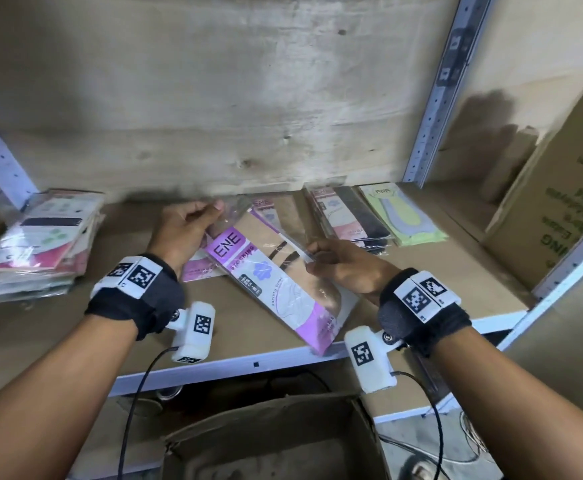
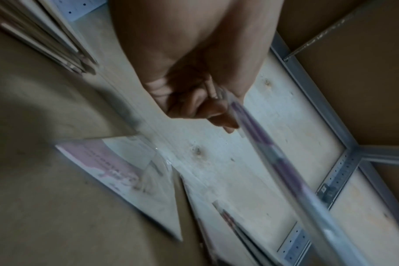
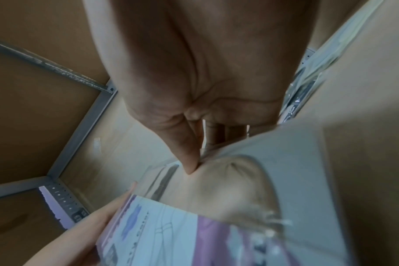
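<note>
A flat purple-and-white stocking packet (image 1: 276,282) in clear wrap, printed "ENE", is held tilted above the shelf board (image 1: 75,327). My left hand (image 1: 186,226) pinches its top left corner, and the packet shows edge-on (image 2: 269,149) in the left wrist view beside that hand (image 2: 201,108). My right hand (image 1: 345,265) pinches the packet's right edge, with the thumb (image 3: 187,153) pressed on the wrap of the packet (image 3: 216,207). A pink packet (image 1: 196,268) lies on the shelf under the held one.
A stack of packets (image 1: 40,237) leans at the shelf's left end. More packets, black (image 1: 356,216) and green (image 1: 408,216), lie at the back right. A cardboard box (image 1: 557,188) stands to the right, an open carton (image 1: 269,441) below. Metal uprights (image 1: 435,98) frame the bay.
</note>
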